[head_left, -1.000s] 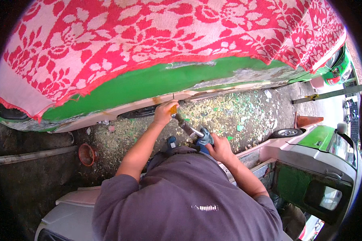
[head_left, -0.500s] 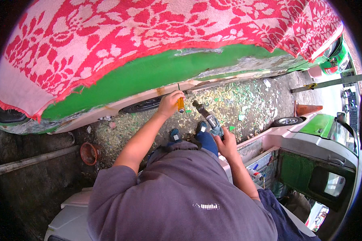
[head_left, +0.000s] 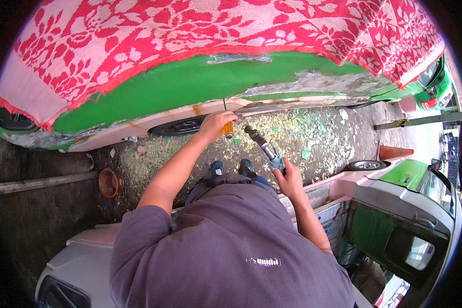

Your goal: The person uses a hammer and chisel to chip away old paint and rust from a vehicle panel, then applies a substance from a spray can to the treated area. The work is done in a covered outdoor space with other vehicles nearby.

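Observation:
My left hand (head_left: 214,124) is closed round the amber handle of a screwdriver (head_left: 228,130), its thin shaft pointing away from me at the car's side. That car (head_left: 154,88) is green above and pale pink below, with patches of stripped, scraped paint. In my right hand (head_left: 290,179) is a hammer (head_left: 262,142), gripped by its blue-wrapped handle. The hammer's dark head is just right of the screwdriver's butt, apart from it. Whether the screwdriver tip touches the car I cannot tell.
A red and pink floral cloth (head_left: 190,25) drapes over the car. Paint chips (head_left: 287,133) litter the ground. An orange bucket (head_left: 109,183) stands left, a traffic cone (head_left: 395,152) right. Behind me is a second vehicle (head_left: 390,177) with its door opening exposed.
The screwdriver and my left hand have shifted slightly left and upward in the picture. The hammer has moved a little closer to the screwdriver's butt. My view has shifted slightly.

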The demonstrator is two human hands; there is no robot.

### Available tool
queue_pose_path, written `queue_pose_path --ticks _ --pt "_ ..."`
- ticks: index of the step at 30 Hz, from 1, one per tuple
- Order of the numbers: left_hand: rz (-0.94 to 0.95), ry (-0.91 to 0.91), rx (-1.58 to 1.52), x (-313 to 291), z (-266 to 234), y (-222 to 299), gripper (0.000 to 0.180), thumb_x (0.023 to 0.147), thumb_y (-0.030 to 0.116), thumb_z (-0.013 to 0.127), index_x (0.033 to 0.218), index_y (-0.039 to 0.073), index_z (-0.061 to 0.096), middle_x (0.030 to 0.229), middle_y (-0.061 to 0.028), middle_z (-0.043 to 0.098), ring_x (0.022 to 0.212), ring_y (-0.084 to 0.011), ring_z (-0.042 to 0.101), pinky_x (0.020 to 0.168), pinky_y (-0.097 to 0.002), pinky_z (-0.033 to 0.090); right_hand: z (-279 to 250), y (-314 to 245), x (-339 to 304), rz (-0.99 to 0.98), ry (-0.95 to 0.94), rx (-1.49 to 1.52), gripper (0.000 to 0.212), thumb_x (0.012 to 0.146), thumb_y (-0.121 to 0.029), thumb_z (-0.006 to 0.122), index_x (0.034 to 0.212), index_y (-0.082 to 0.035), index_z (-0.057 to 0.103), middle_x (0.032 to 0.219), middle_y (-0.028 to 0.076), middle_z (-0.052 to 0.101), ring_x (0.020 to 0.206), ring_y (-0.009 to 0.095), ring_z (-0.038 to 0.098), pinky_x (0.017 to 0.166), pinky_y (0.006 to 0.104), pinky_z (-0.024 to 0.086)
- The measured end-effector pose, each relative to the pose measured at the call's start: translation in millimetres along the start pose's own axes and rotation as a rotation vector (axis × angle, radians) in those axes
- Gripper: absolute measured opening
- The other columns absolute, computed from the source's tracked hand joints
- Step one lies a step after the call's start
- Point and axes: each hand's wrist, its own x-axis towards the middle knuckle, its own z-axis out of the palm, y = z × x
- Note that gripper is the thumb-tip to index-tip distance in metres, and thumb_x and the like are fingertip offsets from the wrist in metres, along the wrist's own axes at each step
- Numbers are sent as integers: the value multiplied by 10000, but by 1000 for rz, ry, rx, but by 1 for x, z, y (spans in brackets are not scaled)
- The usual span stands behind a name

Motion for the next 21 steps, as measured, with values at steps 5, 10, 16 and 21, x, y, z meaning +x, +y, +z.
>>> queue_pose_path --ticks 5,10,16,21 --pt "-49 -58 35 11 3 9 269 703 -91 631 913 59 558 931 -71 618 908 -305 630 759 -379 500 -15 28 9 -33 -22 8 293 842 -238 687 938 4 553 632 222 578 614 418 602 564 465 458" --pt "-60 -67 71 16 9 5 245 710 -69 640 884 77 548 916 -64 610 895 -309 625 755 -392 489 -18 43 17 -68 -42 -28 298 850 -258 690 925 -9 543 648 225 589 648 439 605 582 490 463" --pt "-121 -41 52 23 9 10 244 695 -99 625 850 65 532 874 -65 603 863 -296 618 743 -364 476 -10 41 20 -341 -92 -91 327 843 -248 692 1051 -45 543 763 191 631 701 404 633 594 485 488" --pt "-80 -17 7 23 17 2 254 674 -101 626 828 73 524 855 -60 602 838 -285 615 716 -357 471 8 37 38 -396 -144 -206 341 838 -249 693 1060 -41 539 770 183 643 691 386 642 595 486 505"
